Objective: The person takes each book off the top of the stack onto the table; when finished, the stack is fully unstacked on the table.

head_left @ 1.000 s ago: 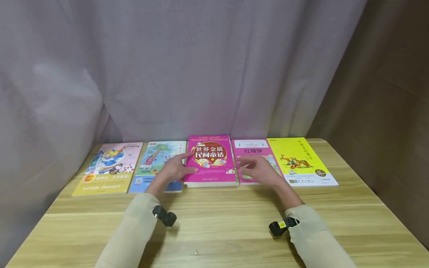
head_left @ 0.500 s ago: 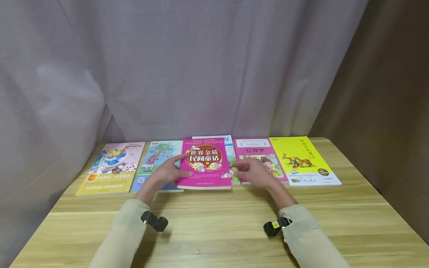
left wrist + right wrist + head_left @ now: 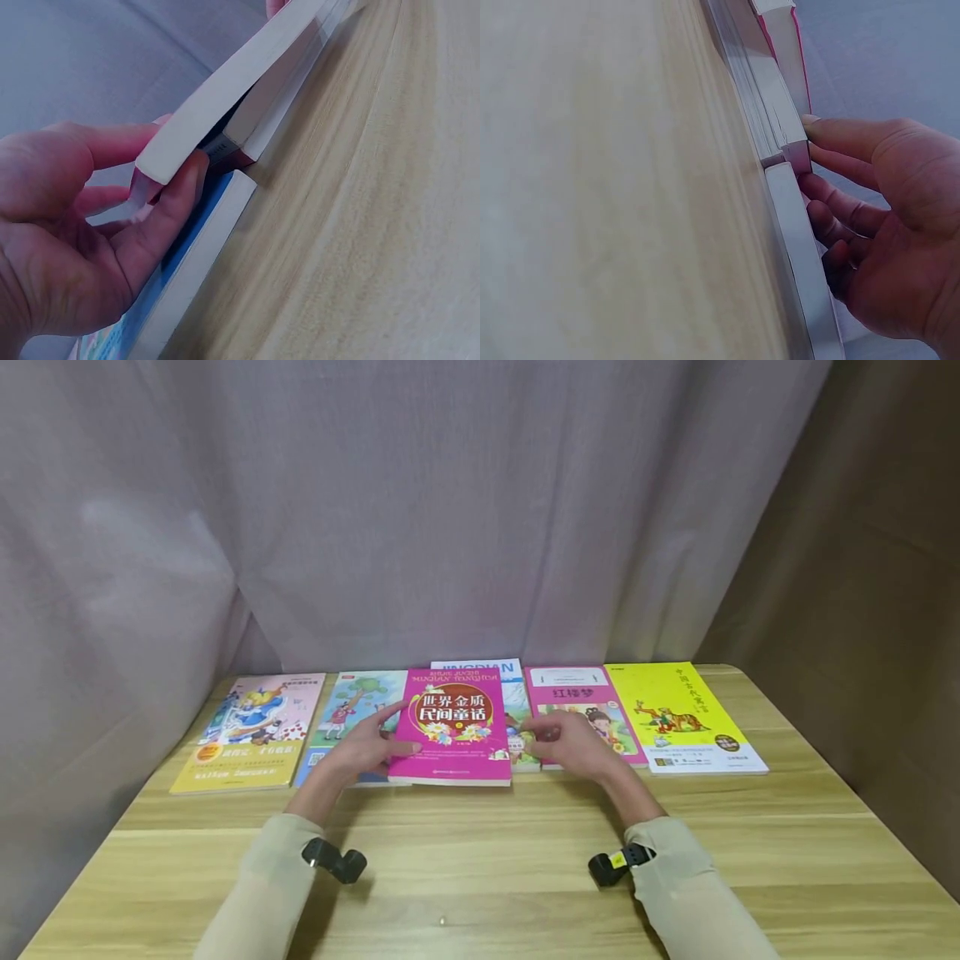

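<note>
My left hand (image 3: pixel 360 750) grips the left edge of a magenta paperback book (image 3: pixel 453 768), thumb below and fingers behind in the left wrist view. That book tilts up, and a gap shows between it and the books below. Partly covered by it is a white and blue book (image 3: pixel 514 693), on top of a stack whose page edges (image 3: pixel 759 97) show in the right wrist view. My right hand (image 3: pixel 573 747) holds this book's right edge, with the thumb at its top corner and the other fingers curled at its side.
Left of the hands lie a blue illustrated book (image 3: pixel 352 702) and a pink and yellow book (image 3: pixel 247 727). To the right are a pink book (image 3: pixel 562 681) and a yellow book (image 3: pixel 663 693). They rest on a wooden table (image 3: pixel 480 877) before a grey curtain (image 3: pixel 450 510).
The left hand has drawn the magenta book leftward and a little nearer, uncovering the white and blue book. My right hand stays close to the stack's right edge.
</note>
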A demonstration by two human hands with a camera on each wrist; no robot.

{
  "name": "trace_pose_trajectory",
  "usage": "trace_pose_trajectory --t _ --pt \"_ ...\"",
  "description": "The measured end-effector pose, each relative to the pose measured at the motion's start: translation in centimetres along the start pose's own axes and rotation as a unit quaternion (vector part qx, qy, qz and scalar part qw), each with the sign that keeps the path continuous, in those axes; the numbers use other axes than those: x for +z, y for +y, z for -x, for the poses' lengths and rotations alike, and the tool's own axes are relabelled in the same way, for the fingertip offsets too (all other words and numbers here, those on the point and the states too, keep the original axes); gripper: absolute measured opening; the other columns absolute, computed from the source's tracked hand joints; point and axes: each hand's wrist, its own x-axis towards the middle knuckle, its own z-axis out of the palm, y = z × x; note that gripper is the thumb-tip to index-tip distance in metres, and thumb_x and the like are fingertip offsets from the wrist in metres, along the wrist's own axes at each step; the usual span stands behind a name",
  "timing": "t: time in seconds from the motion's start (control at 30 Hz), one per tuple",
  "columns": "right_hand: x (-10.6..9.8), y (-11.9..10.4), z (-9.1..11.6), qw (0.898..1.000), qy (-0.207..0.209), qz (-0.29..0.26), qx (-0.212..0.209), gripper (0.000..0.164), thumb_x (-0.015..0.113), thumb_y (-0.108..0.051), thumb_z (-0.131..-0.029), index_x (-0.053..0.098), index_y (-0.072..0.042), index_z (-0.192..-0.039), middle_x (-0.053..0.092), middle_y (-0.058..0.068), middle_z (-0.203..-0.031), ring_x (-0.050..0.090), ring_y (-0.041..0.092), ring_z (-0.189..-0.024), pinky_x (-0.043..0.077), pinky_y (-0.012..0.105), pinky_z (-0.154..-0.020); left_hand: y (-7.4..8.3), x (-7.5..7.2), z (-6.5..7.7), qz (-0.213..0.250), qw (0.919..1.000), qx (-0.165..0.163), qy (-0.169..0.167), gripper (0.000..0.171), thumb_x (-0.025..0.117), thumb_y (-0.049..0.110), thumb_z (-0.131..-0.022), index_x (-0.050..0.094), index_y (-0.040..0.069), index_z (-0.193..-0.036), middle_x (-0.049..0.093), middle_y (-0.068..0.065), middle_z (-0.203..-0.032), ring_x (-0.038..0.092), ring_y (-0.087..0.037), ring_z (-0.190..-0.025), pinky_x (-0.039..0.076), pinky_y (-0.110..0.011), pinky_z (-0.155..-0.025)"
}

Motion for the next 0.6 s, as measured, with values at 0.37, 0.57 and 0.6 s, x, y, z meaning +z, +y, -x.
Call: trace_pose_trajectory --t 0.37,0.57,0.6 --pt "0.1 0.2 -0.1 1.000 0.003 -0.005 -0.001 0.044 0.077 -0.028 -0.097 0.070 -0.020 -0.140 0.066 0.006 -0.125 0.061 0.027 -0.119 0.055 0.046 -0.099 -0.8 -0.4 0.2 0.114 0.9926 -0.020 -0.039 0.097 0.072 0.008 -0.099 0.008 0.022 -0.172 0.068 -0.028 -0.132 0.079 -0.024 -0.087 0.067 -0.042 -0.082" --pt "0.2 0.5 -0.1 1.000 0.005 -0.006 -0.004 0.044 0.077 -0.027 -0.097 0.070 -0.019 -0.140 0.067 0.005 -0.124 0.061 0.027 -0.119 0.055 0.046 -0.099 -1.0 -0.9 0.7 0.148 0.9866 -0.007 -0.067 0.098 0.068 0.006 -0.101 0.004 0.024 -0.172 0.078 -0.015 -0.112 0.079 -0.023 -0.084 0.067 -0.039 -0.078" --pt "0.2 0.6 -0.1 1.000 0.005 -0.007 -0.005 0.044 0.077 -0.027 -0.097 0.070 -0.019 -0.140 0.067 0.006 -0.125 0.061 0.028 -0.119 0.055 0.047 -0.100 -1.1 -0.9 0.8 0.155 0.9854 -0.005 -0.071 0.098 0.068 0.006 -0.101 0.004 0.024 -0.172 0.078 -0.013 -0.110 0.079 -0.023 -0.083 0.067 -0.039 -0.078"
